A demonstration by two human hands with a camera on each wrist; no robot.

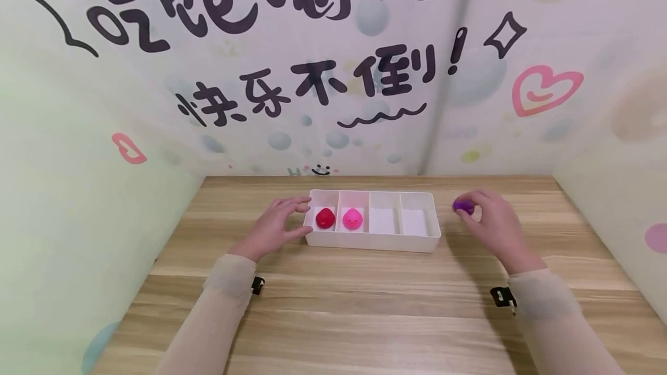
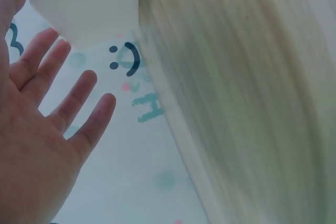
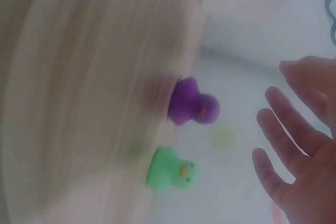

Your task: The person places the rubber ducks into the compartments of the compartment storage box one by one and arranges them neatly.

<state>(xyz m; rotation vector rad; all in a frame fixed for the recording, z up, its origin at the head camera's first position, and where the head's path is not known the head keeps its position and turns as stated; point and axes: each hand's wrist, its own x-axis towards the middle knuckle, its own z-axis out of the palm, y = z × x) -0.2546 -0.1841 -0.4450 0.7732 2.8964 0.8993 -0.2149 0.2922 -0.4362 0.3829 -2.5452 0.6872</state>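
A white box with several compartments (image 1: 372,241) stands on the table. A red rubber toy (image 1: 325,219) sits in its leftmost compartment, with a pink rubber duck (image 1: 352,219) beside it in the second. My left hand (image 1: 274,226) is at the box's left end, thumb and fingertips right at its wall, fingers extended. Right of the box, my right hand (image 1: 492,220) hovers around a purple rubber duck (image 1: 464,206). The right wrist view shows that duck standing apart from my loosely spread fingers (image 3: 283,135). Next to it stands a green rubber duck (image 3: 170,170), hidden in the head view.
The wooden table (image 1: 365,311) meets a printed wall (image 1: 323,143) just behind the box. Pale side walls (image 1: 68,219) enclose the table at left and right. The floors of the two right compartments (image 1: 415,223) show bare white.
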